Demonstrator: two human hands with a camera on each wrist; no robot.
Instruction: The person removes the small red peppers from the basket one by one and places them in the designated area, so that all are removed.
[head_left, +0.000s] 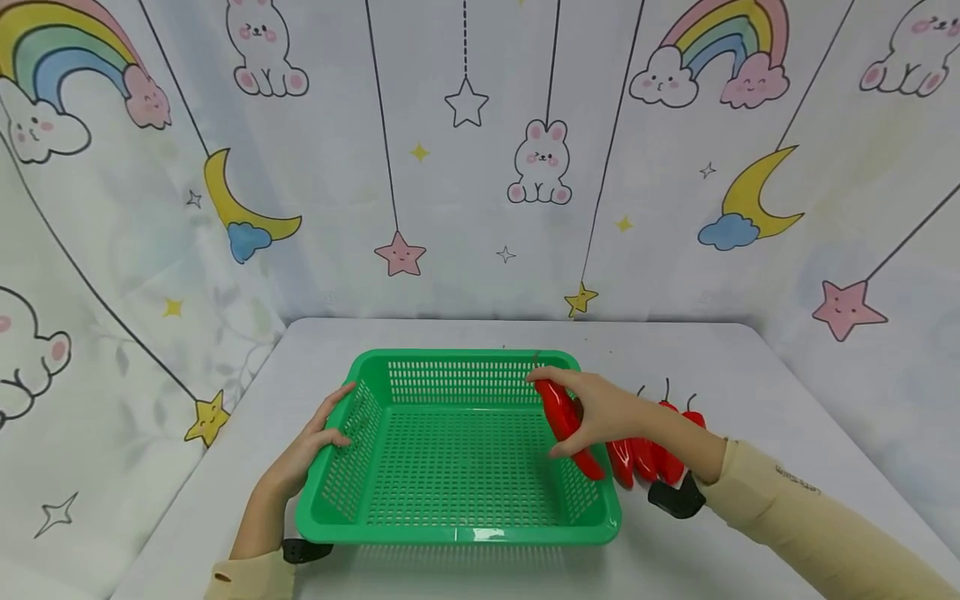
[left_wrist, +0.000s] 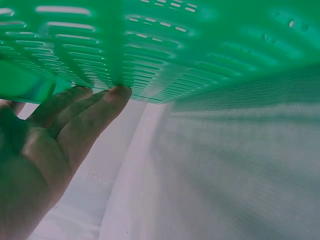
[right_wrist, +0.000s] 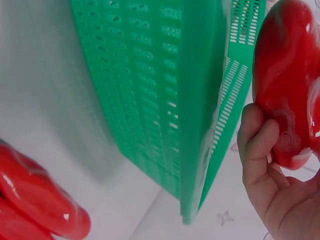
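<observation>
A green slotted plastic basket [head_left: 465,534] stands on the white table with nothing inside it. My left hand [head_left: 302,454] holds its left rim, the thumb over the edge; in the left wrist view the fingers [left_wrist: 102,112] lie against the slotted outer wall. Over the basket's right side, my right hand [head_left: 603,408] grips a shiny red chili pepper [head_left: 559,410] between thumb and fingers. That pepper [right_wrist: 285,75] is raised above the rim in the right wrist view. Several more red chili peppers [head_left: 667,461] lie just right of the basket, partly hidden by my right forearm.
The white tabletop [head_left: 720,358] reaches back to a hanging curtain [head_left: 465,183] printed with rabbits, stars, moons and rainbows. A dark wrist device [head_left: 677,497] sits under my right wrist, and another [head_left: 306,551] by the left.
</observation>
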